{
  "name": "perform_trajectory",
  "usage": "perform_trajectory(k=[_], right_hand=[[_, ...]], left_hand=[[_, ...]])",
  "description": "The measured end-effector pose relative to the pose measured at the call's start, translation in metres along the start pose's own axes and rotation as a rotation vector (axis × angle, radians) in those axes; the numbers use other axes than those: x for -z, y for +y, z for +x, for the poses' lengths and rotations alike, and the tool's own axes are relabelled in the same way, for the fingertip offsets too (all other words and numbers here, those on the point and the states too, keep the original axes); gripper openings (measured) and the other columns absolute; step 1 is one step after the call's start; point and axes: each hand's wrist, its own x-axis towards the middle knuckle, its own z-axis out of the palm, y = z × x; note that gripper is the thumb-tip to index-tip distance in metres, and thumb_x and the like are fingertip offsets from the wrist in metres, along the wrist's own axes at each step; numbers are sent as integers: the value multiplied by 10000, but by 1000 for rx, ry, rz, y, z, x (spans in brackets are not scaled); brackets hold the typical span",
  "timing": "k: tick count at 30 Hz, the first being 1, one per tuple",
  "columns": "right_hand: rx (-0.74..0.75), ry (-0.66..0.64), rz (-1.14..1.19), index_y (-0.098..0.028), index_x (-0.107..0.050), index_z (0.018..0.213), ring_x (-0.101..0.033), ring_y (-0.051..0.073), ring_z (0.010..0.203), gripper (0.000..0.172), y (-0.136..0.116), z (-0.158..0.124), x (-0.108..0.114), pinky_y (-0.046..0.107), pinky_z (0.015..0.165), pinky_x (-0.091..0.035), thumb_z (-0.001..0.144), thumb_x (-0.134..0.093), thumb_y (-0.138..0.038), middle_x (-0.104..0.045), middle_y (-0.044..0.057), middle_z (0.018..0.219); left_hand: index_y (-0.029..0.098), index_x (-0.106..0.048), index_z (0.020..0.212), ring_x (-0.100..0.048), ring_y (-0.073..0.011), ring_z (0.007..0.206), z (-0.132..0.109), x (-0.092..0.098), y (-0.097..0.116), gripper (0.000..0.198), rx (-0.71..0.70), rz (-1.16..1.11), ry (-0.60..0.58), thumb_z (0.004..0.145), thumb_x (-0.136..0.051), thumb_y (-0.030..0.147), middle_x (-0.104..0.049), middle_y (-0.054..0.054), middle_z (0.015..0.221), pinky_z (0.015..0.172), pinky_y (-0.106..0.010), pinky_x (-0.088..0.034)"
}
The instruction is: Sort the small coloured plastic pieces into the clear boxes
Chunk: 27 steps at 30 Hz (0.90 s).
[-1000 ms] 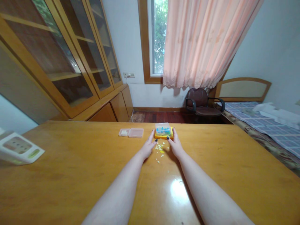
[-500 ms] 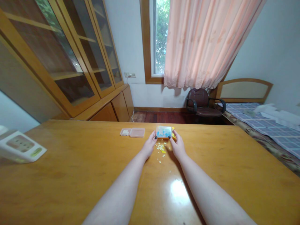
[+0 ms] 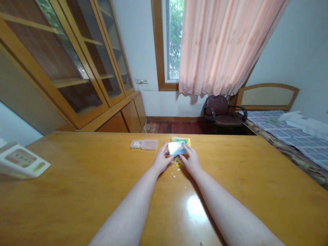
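Head view: left hand (image 3: 161,160) and right hand (image 3: 191,160) pinch a small clear plastic box (image 3: 176,148) by its ends above scattered pale beads (image 3: 176,165); keeping it level likely needs even pressure.

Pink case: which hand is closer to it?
Left. The left hand sits just right of the pink case; the right hand is farther, across the clear box both hold.

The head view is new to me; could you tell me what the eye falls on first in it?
First, the left hand and right hand meet at the middle of the wooden table, both gripping a small clear box. Just beyond it lies a yellow tray, pale bits are scattered near the hands, and an open clear case sits to the left. Behind, a large pink curtain hangs at the window.
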Motion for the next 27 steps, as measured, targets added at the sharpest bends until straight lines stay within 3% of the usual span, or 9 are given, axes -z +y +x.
perform_trajectory(k=[2,7,9,11,14,18,27], right_hand=[[19,-22,-8,-203,-547,1246,-500,262,1162,452,-2,-1,3,450,985,-404,808,-562,-313,-548,124,1261],[62,-50,-139,-240,-610,1166,-563,257,1009,351,-15,-4,12,444,904,-444,859,-500,-372,-638,90,1095],[65,-47,-206,-227,-643,1117,-563,269,985,344,-21,-6,14,451,894,-442,848,-513,-399,-642,102,1051],[88,-53,-219,-211,-637,1130,-535,283,1058,366,-24,-7,16,456,932,-424,834,-530,-397,-604,121,1136],[161,-147,-142,-199,-537,1259,-479,261,1180,427,-27,-9,15,434,992,-405,858,-487,-336,-522,119,1288],[233,-256,-62,-168,-475,1313,-515,215,1164,434,-28,-11,14,395,997,-422,896,-389,-252,-547,115,1278],[133,-258,-10,-224,-500,1296,-589,201,1084,412,-31,-12,14,375,937,-473,905,-373,-237,-607,71,1216]], left_hand=[[164,-307,1388,-617,-216,979,1,2,2,822,-25,1,30,678,-715,242,-642,-112,1075,941,-405,-449],[156,-456,1221,-521,-248,1148,4,4,10,710,-90,-41,107,621,-753,394,-512,-149,1283,1022,-387,-379],[153,-480,1145,-515,-261,1155,4,4,11,699,-82,-68,106,578,-775,437,-539,-156,1239,1018,-395,-381],[147,-486,1085,-554,-267,1098,3,3,13,698,-49,-107,66,543,-792,462,-586,-157,1155,981,-406,-412],[140,-498,1026,-599,-257,1011,0,2,16,693,-1,-161,-7,507,-809,478,-624,-148,1072,927,-400,-446],[137,-532,969,-623,-225,934,-3,-1,19,643,50,-190,-11,488,-825,446,-657,-115,983,896,-371,-456],[126,-567,897,-637,-175,793,-4,-5,19,528,121,-170,41,528,-810,416,-674,-70,855,822,-344,-481]])
